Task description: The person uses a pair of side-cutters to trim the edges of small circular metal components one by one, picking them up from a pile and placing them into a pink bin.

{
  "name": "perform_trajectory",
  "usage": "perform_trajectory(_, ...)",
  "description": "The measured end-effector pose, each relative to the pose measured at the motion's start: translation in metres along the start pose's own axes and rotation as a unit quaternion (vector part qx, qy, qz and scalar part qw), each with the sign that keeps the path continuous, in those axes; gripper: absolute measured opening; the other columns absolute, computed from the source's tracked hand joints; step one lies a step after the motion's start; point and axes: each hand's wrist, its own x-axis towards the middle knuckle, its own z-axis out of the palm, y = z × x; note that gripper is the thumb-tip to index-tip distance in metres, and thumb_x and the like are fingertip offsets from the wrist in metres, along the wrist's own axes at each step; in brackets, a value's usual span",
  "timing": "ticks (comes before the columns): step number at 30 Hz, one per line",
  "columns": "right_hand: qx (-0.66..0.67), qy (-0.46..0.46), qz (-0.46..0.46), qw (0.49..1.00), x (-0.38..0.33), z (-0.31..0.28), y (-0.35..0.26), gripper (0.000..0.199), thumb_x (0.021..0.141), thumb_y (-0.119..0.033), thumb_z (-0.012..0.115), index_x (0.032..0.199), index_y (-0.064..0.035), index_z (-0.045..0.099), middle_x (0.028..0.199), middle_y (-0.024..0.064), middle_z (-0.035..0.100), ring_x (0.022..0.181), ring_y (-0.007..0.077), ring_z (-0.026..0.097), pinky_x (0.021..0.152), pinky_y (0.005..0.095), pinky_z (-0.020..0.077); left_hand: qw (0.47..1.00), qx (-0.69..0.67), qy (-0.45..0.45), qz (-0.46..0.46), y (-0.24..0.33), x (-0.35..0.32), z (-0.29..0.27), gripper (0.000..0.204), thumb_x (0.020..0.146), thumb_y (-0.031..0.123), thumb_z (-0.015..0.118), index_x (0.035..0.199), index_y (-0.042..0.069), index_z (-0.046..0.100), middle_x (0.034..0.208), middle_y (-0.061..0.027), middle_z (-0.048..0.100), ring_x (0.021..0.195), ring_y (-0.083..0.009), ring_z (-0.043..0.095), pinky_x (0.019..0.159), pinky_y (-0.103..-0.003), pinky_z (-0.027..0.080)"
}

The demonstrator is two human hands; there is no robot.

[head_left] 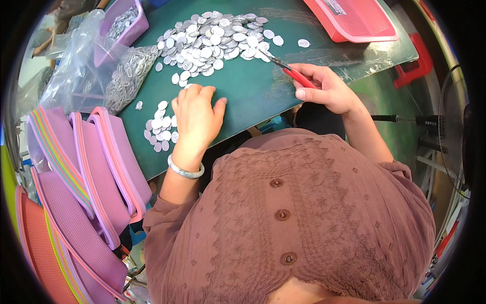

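In the head view, your right hand (324, 88), upper right of centre, is clamped around red-handled pliers (299, 76); your left hand's (197, 114) fingers curl, grip unclear. The small disc group (166, 121), left of centre, seems done; the larger disc heap (207, 43), upper centre, seems left.

Bright, mostly even light, with fisheye bending and a black rim.
Pale glare washes the right corner of the table (253, 96); the discs (212, 38) reflect near white, some losing surface detail. The clear bag (81, 66) glints. Shadow darkens the space under the table's near edge. The baskets (98, 177) bow at left, outermost details softening; the shirt (324, 228) looks fairly sharp.
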Motion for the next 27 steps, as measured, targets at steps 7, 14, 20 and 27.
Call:
perform_trajectory(7,0.085,0.006,-0.012,0.996,0.0,-0.004,-0.001,0.058,0.079,-0.023,0.068,0.125,0.0053,0.046,0.087,-0.0007,0.054,0.075,0.0052,0.048,0.065,0.0192,0.0407,0.997,-0.078,0.016,0.025,0.022,0.058,0.023,0.025,0.075,0.019,0.066,0.096,0.006,0.064,0.082,-0.0114,0.059,0.082,-0.03,0.056,0.072,-0.038,0.045)
perform_trajectory(14,0.126,0.0,-0.023,0.992,-0.001,-0.009,0.007,0.057,0.08,-0.022,0.068,0.126,0.0027,0.046,0.075,-0.0058,0.047,0.061,0.0028,0.04,0.053,0.0171,0.0325,0.996,-0.056,0.051,0.053,0.024,0.084,0.057,0.016,0.078,0.02,0.064,0.086,0.006,0.067,0.075,-0.0053,0.062,0.071,-0.024,0.06,0.064,-0.035,0.047)
perform_trajectory(20,0.14,-0.014,-0.025,0.99,-0.001,-0.012,0.013,0.058,0.079,-0.023,0.069,0.126,0.0022,0.045,0.076,-0.005,0.048,0.062,0.0032,0.041,0.053,0.0178,0.033,0.751,-0.604,-0.083,-0.254,0.019,0.081,0.027,0.014,0.086,0.014,0.057,0.092,0.003,0.063,0.079,-0.0082,0.064,0.068,-0.015,0.06,0.062,-0.023,0.046)
perform_trajectory(27,0.138,-0.016,-0.021,0.99,-0.001,-0.012,0.01,0.059,0.079,-0.023,0.069,0.126,0.0025,0.045,0.078,-0.0044,0.049,0.064,0.0033,0.041,0.055,0.0182,0.0338,0.712,-0.671,-0.018,-0.207,0.023,0.054,0.013,0.034,0.086,-0.001,0.052,0.12,0.0,0.047,0.093,-0.0143,0.064,0.077,-0.0188,0.064,0.067,-0.027,0.051)
